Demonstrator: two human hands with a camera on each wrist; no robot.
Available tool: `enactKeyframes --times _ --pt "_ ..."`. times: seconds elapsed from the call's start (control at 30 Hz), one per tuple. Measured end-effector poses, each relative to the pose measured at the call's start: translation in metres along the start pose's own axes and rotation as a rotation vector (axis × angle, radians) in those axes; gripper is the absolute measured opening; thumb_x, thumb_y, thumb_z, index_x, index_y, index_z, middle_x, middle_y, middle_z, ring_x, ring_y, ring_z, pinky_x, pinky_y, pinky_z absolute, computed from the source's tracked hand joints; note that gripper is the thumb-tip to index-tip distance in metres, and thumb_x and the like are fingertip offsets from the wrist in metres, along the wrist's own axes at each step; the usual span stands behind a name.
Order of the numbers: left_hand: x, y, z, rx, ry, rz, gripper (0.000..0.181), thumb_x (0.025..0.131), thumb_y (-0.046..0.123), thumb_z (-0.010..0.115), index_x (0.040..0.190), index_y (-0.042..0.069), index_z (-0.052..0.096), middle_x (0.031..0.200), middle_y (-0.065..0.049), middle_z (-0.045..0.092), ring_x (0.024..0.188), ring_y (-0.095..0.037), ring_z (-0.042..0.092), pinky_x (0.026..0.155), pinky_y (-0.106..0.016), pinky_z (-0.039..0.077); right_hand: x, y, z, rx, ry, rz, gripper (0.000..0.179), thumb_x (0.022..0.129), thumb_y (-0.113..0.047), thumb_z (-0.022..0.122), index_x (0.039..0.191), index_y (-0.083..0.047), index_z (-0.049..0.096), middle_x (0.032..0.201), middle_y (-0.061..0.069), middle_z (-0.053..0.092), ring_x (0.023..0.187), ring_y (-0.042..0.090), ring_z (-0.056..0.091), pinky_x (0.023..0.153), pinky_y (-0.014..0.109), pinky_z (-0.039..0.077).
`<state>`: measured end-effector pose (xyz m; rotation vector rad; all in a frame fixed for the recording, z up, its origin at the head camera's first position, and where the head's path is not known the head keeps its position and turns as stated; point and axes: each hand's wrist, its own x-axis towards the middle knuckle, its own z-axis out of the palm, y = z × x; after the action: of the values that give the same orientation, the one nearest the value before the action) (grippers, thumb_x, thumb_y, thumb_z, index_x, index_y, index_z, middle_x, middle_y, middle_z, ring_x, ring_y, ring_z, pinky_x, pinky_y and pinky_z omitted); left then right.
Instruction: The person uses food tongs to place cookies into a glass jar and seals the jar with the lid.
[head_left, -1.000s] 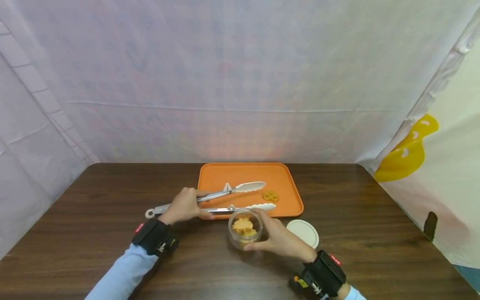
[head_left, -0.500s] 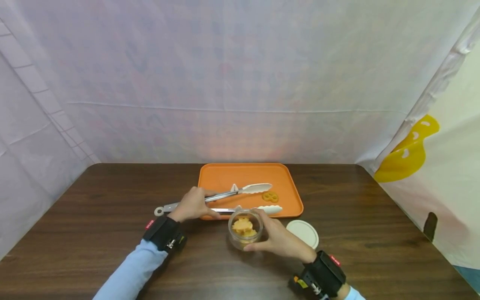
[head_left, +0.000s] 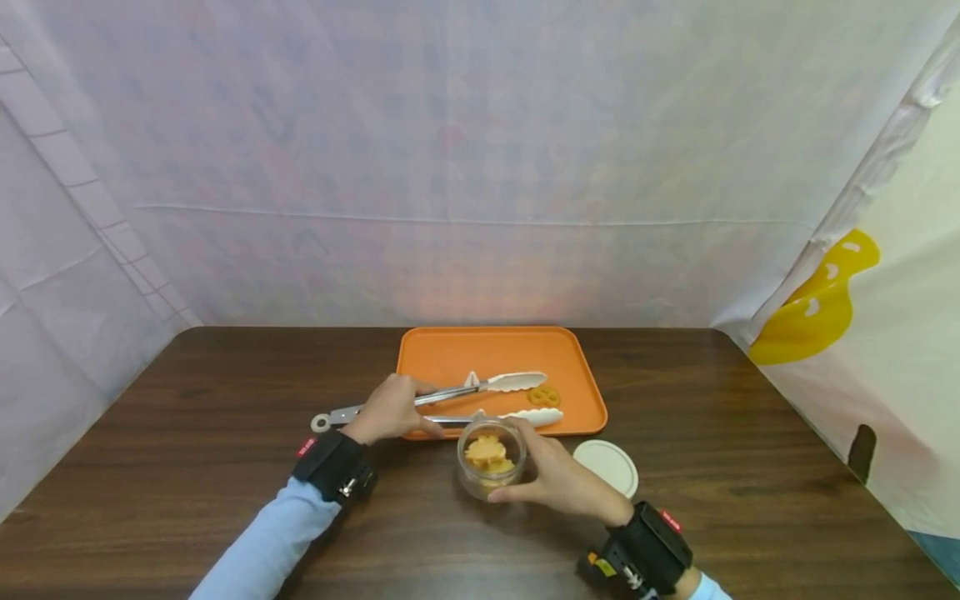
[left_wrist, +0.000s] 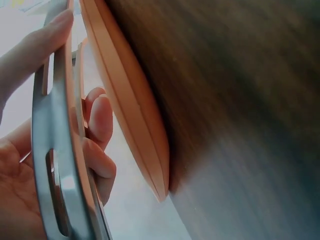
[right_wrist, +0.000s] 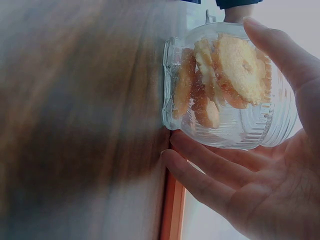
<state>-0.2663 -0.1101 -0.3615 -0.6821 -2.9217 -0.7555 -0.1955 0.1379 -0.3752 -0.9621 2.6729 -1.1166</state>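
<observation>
Metal tongs (head_left: 452,394) with pale scalloped tips are held in my left hand (head_left: 390,408), thumb on one arm and fingers curled behind the other, as the left wrist view shows. The tips are spread over the orange tray (head_left: 465,346). A yellow pretzel-shaped biscuit (head_left: 544,396) lies between them, overlapped slightly by the upper tip in the head view. My right hand (head_left: 562,477) grips a clear glass jar (right_wrist: 245,127) standing upright on the table, thumb and fingers round its side. Several golden biscuits (right_wrist: 242,70) are inside the lidless jar.
A round whitish lid (head_left: 606,467) lies on the dark wooden table (head_left: 247,383), just right of the jar and beside my right wrist. The tray's near edge is close behind the jar. Pale cloth (head_left: 450,167) hangs at the table's far side.
My left hand has moved the tongs to the right, their tips reaching past the pretzel-shaped biscuit. That biscuit has shifted slightly right. The jar and my right hand stay in place.
</observation>
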Motion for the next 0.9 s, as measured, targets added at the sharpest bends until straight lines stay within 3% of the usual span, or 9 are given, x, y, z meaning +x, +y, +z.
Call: enactKeyframes --times 0.2,0.43,0.67,0.9 --pt "-0.0004 0.0018 0.0009 0.019 0.013 0.006 0.054 0.056 0.030 0.083 0.102 0.006 0.068 0.080 -0.003 0.067 0.062 -0.011 0.048 0.060 -0.027 0.041 0.0001 -0.0005 0.0001 0.008 -0.013 0.016 0.079 0.070 -0.051 0.066 0.132 -0.020 0.029 0.122 0.004 0.051 0.107 0.016 0.051 0.085 0.037 0.042" --pt "0.0001 -0.0005 0.0018 0.064 0.068 0.069 0.046 0.057 0.027 0.083 0.098 0.007 0.070 0.082 -0.004 0.068 0.066 -0.012 0.054 0.063 -0.030 0.045 0.0002 0.0001 0.0014 -0.008 -0.001 -0.010 0.080 0.070 -0.050 0.067 0.134 -0.022 0.028 0.122 0.003 0.051 0.104 0.016 0.052 0.083 0.036 0.042" --pt "0.0002 -0.0012 0.0020 0.080 0.086 0.096 0.042 0.059 0.025 0.082 0.095 0.007 0.071 0.083 -0.005 0.068 0.063 -0.011 0.052 0.061 -0.029 0.044 0.0003 0.0005 0.0010 -0.017 0.004 -0.023 0.080 0.070 -0.049 0.067 0.133 -0.020 0.028 0.119 0.004 0.052 0.098 0.014 0.053 0.079 0.034 0.043" --pt "-0.0007 -0.0011 0.0021 0.076 0.115 0.109 0.038 0.060 0.024 0.081 0.092 0.006 0.072 0.090 -0.008 0.068 0.077 -0.019 0.062 0.068 -0.034 0.048 -0.0004 -0.0002 -0.0001 -0.012 0.002 -0.035 0.088 0.071 -0.048 0.067 0.138 -0.014 0.024 0.129 0.008 0.046 0.108 0.018 0.050 0.086 0.038 0.041"
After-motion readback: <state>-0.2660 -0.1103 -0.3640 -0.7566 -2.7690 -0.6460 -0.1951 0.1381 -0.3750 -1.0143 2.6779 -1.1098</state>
